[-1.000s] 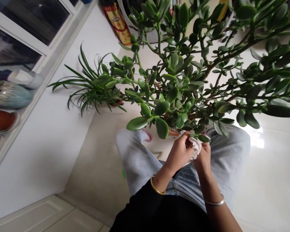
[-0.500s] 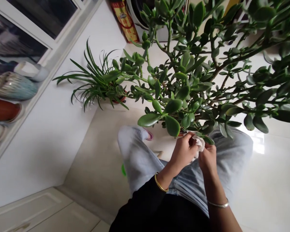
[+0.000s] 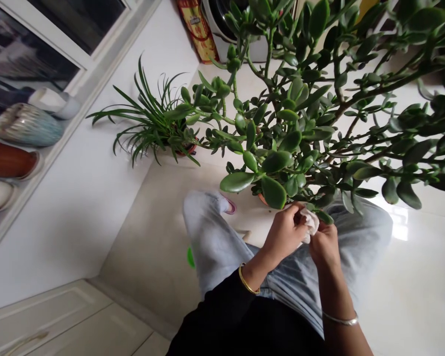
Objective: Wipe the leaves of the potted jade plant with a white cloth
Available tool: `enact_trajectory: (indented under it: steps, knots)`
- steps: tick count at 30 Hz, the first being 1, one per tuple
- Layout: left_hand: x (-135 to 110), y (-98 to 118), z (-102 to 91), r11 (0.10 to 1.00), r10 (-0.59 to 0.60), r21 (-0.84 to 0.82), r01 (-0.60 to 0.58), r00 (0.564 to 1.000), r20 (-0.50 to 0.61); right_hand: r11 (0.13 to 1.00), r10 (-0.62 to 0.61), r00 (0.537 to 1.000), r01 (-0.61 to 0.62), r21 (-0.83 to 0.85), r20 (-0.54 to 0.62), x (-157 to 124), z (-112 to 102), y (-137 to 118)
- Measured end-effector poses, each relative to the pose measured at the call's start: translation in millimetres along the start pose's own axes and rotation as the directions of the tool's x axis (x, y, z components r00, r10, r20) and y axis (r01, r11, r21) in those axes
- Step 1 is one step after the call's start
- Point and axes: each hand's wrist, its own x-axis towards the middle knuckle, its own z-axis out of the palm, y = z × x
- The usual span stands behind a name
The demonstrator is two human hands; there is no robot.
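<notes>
Cloth (image 3: 310, 222) pinched between my left hand (image 3: 282, 235) and right hand (image 3: 324, 249), held together against one leaf (image 3: 324, 216) of a potted jade plant (image 3: 276, 161). Plant stands on the tile floor (image 3: 419, 301) between my knees (image 3: 200, 210); its many other leaves hang clear of the cloth, none visibly wiped.

The scene is bright and flatly lit, with a hard white glare on the glossy floor tile (image 3: 399, 225) at right and only soft shadows. The jade plant's leaves (image 3: 276, 161) stand out dark and fairly sharp, while the wide lens bends the shoes (image 3: 27, 124) at the left edge.
</notes>
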Motion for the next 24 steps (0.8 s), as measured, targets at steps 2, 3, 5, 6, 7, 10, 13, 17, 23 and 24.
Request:
enact_trajectory:
  steps: [2, 3, 5, 6, 7, 10, 13, 17, 23, 24]
  knots:
    - [-0.7, 1.8, -1.8, 1.000, 0.002, -0.013, -0.002, 1.000, 0.019, 0.999, 0.024, 0.999, -0.025, 0.032, 0.036, 0.5, -1.5, 0.8]
    - [-1.1, 2.3, -2.8, 1.000, 0.004, -0.019, -0.003, 0.999, 0.032, 0.999, 0.027, 0.999, -0.029, 0.044, 0.043, 1.0, -1.8, 0.9]
    - [-1.8, 2.2, -4.2, 1.000, 0.005, -0.029, -0.003, 0.999, 0.053, 0.998, 0.025, 0.999, -0.027, 0.052, 0.039, 2.1, -1.9, 1.5]
    - [-2.1, 1.6, -4.5, 0.999, 0.005, -0.032, -0.003, 0.998, 0.060, 0.999, 0.019, 0.999, -0.020, 0.048, 0.027, 2.6, -2.0, 2.0]
    - [-2.4, 0.8, -4.4, 0.999, 0.006, -0.035, -0.004, 0.998, 0.064, 0.999, 0.009, 1.000, -0.010, 0.037, 0.010, 3.2, -2.3, 2.7]
    - [-2.6, -2.1, -2.0, 0.999, 0.009, -0.037, -0.007, 0.998, 0.062, 0.998, -0.037, 0.998, 0.035, -0.046, -0.059, 4.6, -4.6, 4.3]
    - [-1.6, -3.7, 1.8, 1.000, 0.012, -0.017, -0.012, 0.999, 0.040, 0.982, -0.116, 0.989, 0.100, -0.162, -0.095, 5.4, -6.5, 3.1]
    - [1.1, -2.4, 4.3, 0.998, 0.023, 0.059, -0.022, 1.000, -0.011, 0.973, -0.134, 0.987, 0.114, -0.200, -0.090, 4.9, -4.0, -2.1]
    - [-0.8, -0.1, -1.5, 0.999, 0.008, -0.054, -0.006, 0.999, 0.031, 1.000, -0.013, 1.000, 0.013, 0.004, 0.001, 0.6, 1.9, -10.7]
    - [-2.4, -0.5, -3.2, 0.996, -0.004, -0.093, 0.009, 0.999, 0.053, 1.000, -0.001, 1.000, 0.001, 0.018, 0.021, -0.2, 1.8, -12.2]
